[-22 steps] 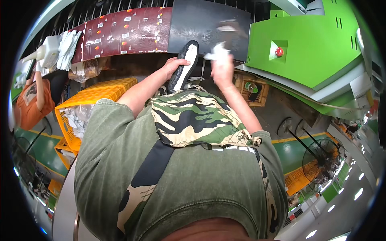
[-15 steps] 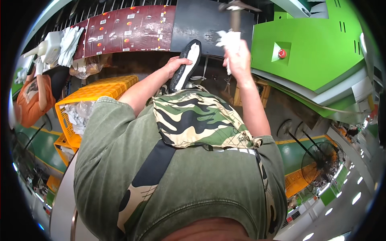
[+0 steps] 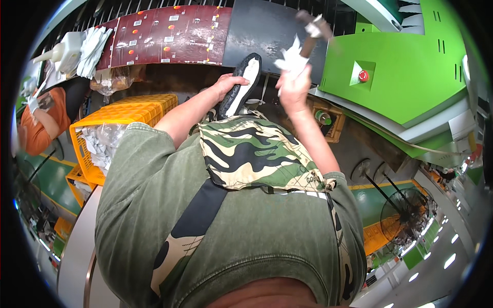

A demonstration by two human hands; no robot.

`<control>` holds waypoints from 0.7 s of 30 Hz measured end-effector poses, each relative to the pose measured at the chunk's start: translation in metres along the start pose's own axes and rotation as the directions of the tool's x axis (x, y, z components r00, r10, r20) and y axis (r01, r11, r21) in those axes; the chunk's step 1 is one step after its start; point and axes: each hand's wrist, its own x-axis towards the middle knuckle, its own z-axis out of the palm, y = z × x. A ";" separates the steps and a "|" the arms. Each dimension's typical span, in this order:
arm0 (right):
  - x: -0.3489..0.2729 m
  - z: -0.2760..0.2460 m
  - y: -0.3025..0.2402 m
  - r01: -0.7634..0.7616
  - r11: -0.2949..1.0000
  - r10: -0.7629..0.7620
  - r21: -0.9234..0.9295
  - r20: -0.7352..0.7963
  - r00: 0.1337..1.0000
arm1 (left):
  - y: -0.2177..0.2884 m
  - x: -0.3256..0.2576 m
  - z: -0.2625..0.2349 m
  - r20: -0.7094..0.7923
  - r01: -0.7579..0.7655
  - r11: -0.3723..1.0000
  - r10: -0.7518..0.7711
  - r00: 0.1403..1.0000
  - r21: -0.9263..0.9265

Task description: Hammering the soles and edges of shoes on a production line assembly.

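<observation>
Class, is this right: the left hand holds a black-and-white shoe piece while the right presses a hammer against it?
Not quite: in the head view, the right hand holds the hammer apart from the shoe piece, which the left hand does hold.

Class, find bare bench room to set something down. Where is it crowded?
Bare: the grey board, between the maroon board and the held hammer; the maroon board's printed top, right of the white gloves. Crowded: the left end, where those gloves lie beside a white bottle.
</observation>
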 end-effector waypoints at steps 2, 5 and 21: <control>-0.015 -0.009 0.051 0.108 0.634 0.198 -0.766 0.295 0.935 | 0.001 0.001 -0.002 0.008 0.004 1.000 -0.004 1.000 0.002; -0.010 -0.010 0.029 0.037 0.786 0.217 -0.617 0.332 0.918 | 0.009 0.002 -0.002 0.014 -0.029 1.000 0.029 0.999 -0.006; -0.007 -0.014 0.060 -0.271 0.705 0.546 -0.655 0.258 0.797 | 0.005 0.000 0.001 0.038 -0.034 0.999 0.034 0.999 -0.001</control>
